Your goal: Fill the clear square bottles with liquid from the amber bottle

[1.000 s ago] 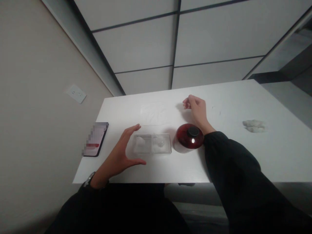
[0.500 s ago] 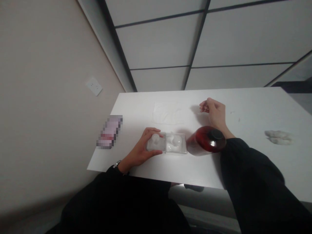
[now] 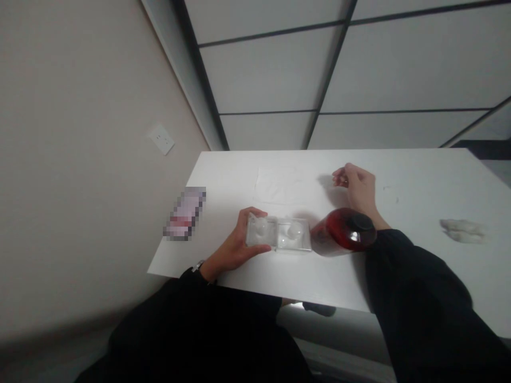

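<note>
A clear plastic two-compartment box (image 3: 279,234) with a white lump in each half lies near the front of the white table (image 3: 419,266). My left hand (image 3: 236,246) grips the box's left end, thumb in front and fingers behind. A dark red bottle (image 3: 343,232) with a black cap lies tilted just right of the box. My right hand (image 3: 357,187) rests on the table behind the bottle, fingers curled loosely with the tips pinched together; whether they hold anything is too small to see.
A phone (image 3: 184,214) lies at the table's left edge. A flat sheet of clear plastic (image 3: 284,186) lies behind the box. A crumpled white wad (image 3: 463,230) sits at the far right. A wall with a socket (image 3: 161,139) stands on the left.
My left hand, open beside the box a second ago, has closed on its left end. The view has shifted, so everything sits further right. My right hand stays curled.
</note>
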The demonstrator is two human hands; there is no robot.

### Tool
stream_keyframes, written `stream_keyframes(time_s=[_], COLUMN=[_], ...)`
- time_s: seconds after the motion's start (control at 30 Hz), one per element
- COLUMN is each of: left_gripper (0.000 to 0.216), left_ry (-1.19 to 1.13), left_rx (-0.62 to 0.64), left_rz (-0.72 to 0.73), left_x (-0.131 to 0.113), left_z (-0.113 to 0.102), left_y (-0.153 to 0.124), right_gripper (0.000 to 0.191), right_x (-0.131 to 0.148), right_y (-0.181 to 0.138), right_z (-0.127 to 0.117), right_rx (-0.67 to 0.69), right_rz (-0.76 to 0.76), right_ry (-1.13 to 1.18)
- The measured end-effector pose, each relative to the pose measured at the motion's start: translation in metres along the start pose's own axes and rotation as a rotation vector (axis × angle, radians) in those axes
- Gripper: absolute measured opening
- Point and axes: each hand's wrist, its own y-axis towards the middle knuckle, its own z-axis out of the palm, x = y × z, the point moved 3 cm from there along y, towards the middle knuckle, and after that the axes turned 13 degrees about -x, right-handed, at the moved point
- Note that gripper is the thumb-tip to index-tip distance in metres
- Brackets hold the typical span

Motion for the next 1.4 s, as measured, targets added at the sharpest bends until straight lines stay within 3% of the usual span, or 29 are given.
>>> stream_keyframes(time_s=[0.13, 0.3, 0.47, 0.63, 0.8, 0.93, 1.13, 1.3, 1.4], left_gripper=[0.055, 0.062, 0.051, 0.066, 0.061, 0.067, 0.060, 0.074, 0.078], left_ry=[-0.022, -0.029, -0.022, -0.054, -0.054, -0.043, -0.008, -0.019, -0.020], left_rx=[0.001, -0.037, -0.012, -0.070, -0.017, -0.065, -0.032, -0.050, -0.029], left_rz=[0.007, -0.044, 0.024, -0.021, -0.012, -0.047, -0.012, -0.030, 0.041], left_x=[-0.003, 0.002, 0.004, 0.009, 0.006, 0.006, 0.002, 0.006, 0.004], left_z=[-0.001, -0.001, 0.000, -0.001, 0.000, -0.002, -0.001, -0.003, -0.006], left_y=[0.001, 0.001, 0.002, 0.002, 0.002, 0.003, 0.003, 0.002, 0.002], right_gripper=[0.058, 0.057, 0.053, 0.051, 0.051, 0.050, 0.053, 0.055, 0.055], right_x=[0.002, 0.004, 0.003, 0.001, 0.001, 0.001, 0.001, 0.003, 0.003], right_y=[0.000, -0.001, 0.000, 0.000, 0.000, 0.000, 0.000, 0.000, 0.000], right_z=[0.001, 0.002, 0.002, 0.002, 0.002, 0.002, 0.003, 0.003, 0.003], right_rx=[0.005, -0.003, -0.007, 0.000, 0.017, 0.017, 0.023, 0.032, 0.025], right_rz=[-0.008, -0.005, 0.013, 0.011, 0.010, 0.010, 0.013, 0.008, 0.008], right_ry=[-0.021, -0.041, -0.036, -0.025, -0.030, -0.041, -0.070, -0.095, -0.079])
